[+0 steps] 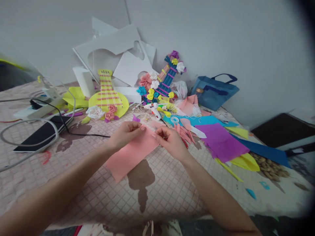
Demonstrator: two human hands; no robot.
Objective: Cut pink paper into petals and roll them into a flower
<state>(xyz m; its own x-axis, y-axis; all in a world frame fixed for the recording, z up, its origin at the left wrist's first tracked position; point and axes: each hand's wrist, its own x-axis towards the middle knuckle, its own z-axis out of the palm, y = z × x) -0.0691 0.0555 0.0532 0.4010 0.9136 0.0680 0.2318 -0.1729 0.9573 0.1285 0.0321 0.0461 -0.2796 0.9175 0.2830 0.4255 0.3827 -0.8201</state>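
A pink sheet of craft paper [134,154] slants across the middle of the table. Its far edge is pinched between thumb and finger of my left hand [126,135]. At the sheet's upper right corner, my right hand [170,139] pinches it too, fingers curled. Several cut pink strips [183,133] lie just beyond my right hand, near red scissor-like handles partly hidden there. Behind the hands rests a white glue gun [154,109]. A yellow guitar-shaped cutout [108,98] with strings and paper flowers leans further back.
Purple paper [222,141], blue paper [265,149] and a heap of nuts in shells [269,167] lie to the right. A blue bag [214,93] stands behind. On the left are a black tablet-like slab [44,132], looping cables and a power strip [36,109]. White cut boards [110,42] lean on the wall.
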